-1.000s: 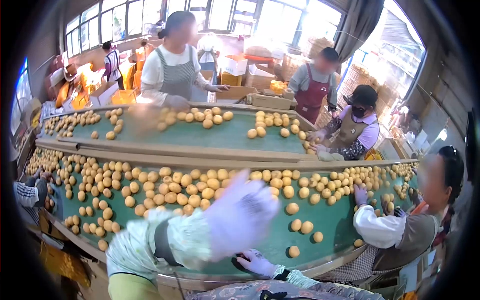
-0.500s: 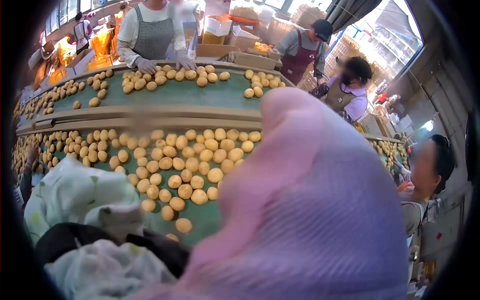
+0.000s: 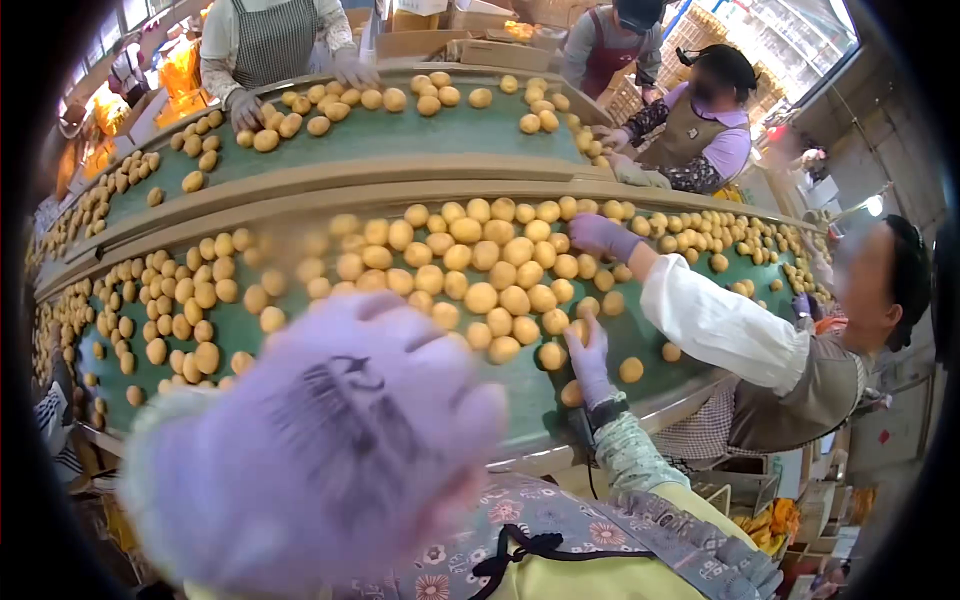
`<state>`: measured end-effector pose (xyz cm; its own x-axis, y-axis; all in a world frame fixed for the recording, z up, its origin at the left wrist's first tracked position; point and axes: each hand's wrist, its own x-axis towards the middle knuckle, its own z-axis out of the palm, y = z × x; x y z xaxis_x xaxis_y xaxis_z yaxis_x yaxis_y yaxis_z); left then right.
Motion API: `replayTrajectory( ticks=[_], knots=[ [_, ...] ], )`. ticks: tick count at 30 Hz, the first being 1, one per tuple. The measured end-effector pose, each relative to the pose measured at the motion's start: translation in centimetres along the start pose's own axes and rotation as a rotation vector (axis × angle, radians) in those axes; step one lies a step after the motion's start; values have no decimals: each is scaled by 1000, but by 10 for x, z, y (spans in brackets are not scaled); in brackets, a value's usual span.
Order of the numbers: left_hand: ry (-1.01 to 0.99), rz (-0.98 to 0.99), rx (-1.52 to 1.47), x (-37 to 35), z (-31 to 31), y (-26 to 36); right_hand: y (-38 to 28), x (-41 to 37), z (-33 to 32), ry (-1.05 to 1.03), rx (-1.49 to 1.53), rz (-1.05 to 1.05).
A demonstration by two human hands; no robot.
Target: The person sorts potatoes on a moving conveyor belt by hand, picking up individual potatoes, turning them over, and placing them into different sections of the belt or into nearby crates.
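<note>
My left hand (image 3: 340, 440), in a purple glove with a black print on its back, is raised close to the camera and blurred. Its fingers curl away from me, so their tips and anything inside them are hidden. Farther right, my right hand (image 3: 591, 362), also purple-gloved below a mint patterned sleeve, reaches over the green conveyor belt (image 3: 530, 410). Its fingers close around a round yellow-brown, potato-like piece (image 3: 578, 329). Many similar pieces (image 3: 482, 297) lie around it, and one (image 3: 571, 393) sits just beside the wrist.
At right, a co-worker's gloved hand (image 3: 605, 238) reaches onto the same belt, close beyond my right hand. A raised divider (image 3: 330, 200) separates it from a second belt (image 3: 400, 140), where other people handle pieces. Cardboard boxes (image 3: 415, 45) stand behind.
The large purple blur covering the right half is gone. My left hand now fills the lower left, and my right hand shows on the belt. The view has shifted, revealing more belt at right.
</note>
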<state>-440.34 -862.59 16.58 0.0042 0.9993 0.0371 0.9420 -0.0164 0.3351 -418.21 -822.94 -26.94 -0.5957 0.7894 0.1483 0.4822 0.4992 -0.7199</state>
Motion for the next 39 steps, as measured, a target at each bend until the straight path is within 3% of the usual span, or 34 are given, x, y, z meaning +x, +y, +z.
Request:
replayTrajectory(
  ticks=[2,4,5,6,8,9,10,12,16,17,18,20,22,24,25,26,28,30,32,34,36,37,39],
  knots=[
    [75,79,-26,-5,99,-49,-21,2,41,-72,-83,-16],
    [144,38,-92,-22,244,-79,-54,-1,86,70,512,78],
    [180,-3,-72,-37,319,-87,-73,-14,104,63,316,-30],
    [98,-42,-64,-41,348,-87,-82,-24,119,-41,73,-124],
    [147,-57,-68,-72,397,-92,-104,-46,169,-75,322,-186],
    [191,-86,-100,-96,416,-102,-129,-67,196,-104,478,-106],
    [235,-107,-130,-122,425,-113,-161,-88,216,-125,632,-23],
    [93,-332,-158,-180,413,-138,-228,-115,217,-475,93,-260],
    [185,-658,258,-321,357,-231,-293,-126,268,-998,612,-200],
    [241,-886,274,-346,348,-240,-300,-98,279,-1111,499,-230],
    [277,-1030,277,-369,337,-250,-329,-70,252,-959,451,-321],
    [498,-1119,468,-424,367,-280,-330,13,251,-606,127,-542],
    [629,-1089,375,-384,324,-244,-307,100,267,-207,-248,-659],
    [708,-943,185,-331,305,-213,-274,156,279,-405,-547,-430],
    [545,-899,-59,-306,296,-202,-255,165,289,-422,-584,-514],
    [593,-725,-190,-288,316,-192,-271,161,293,-428,-588,-525],
    [517,-400,-175,-254,324,-164,-308,149,288,-649,-803,-265],
    [351,-297,-173,-255,354,-160,-324,115,279,-764,-755,-215],
    [337,-376,-288,-277,373,-166,-312,63,296,-722,-601,-120],
    [239,-448,-165,-309,379,-177,-305,-3,302,-656,-481,-105],
    [257,-474,-113,-335,381,-190,-306,-61,291,-848,-130,-197],
    [248,-512,-59,-351,388,-200,-318,-88,287,-846,-127,-179],
    [154,-633,66,-397,386,-223,-349,-134,274,-1089,705,385]
  ],
)
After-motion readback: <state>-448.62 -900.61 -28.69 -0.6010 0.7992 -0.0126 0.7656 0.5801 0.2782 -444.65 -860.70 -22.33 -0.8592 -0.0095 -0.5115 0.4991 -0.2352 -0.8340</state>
